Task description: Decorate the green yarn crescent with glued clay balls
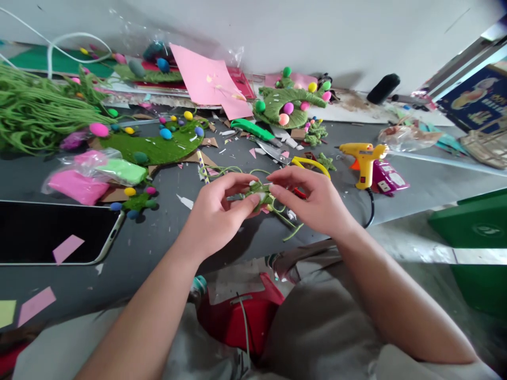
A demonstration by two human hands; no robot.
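Over the front of the grey table, my left hand (222, 214) pinches a small green yarn-wrapped piece (259, 193) between thumb and fingers. White patches show on it; its full shape is hidden by my fingers. My right hand (307, 198) closes thumb and fingertips at its right side, on the piece or its yarn. A loose strand of green yarn (293, 232) trails below. Behind my hands lie scissors with yellow handles (312, 162) and a green utility knife (253, 129). Small green yarn stars (316, 132) lie farther back.
A yellow glue gun (366, 163) with a black cord rests at right beside a purple box (390, 178). Green yarn (35, 111) heaps at left, near bagged pink clay (79, 184) and a dark-screened tablet (51, 232). Paper scraps litter the table. A green bin (475, 221) stands right.
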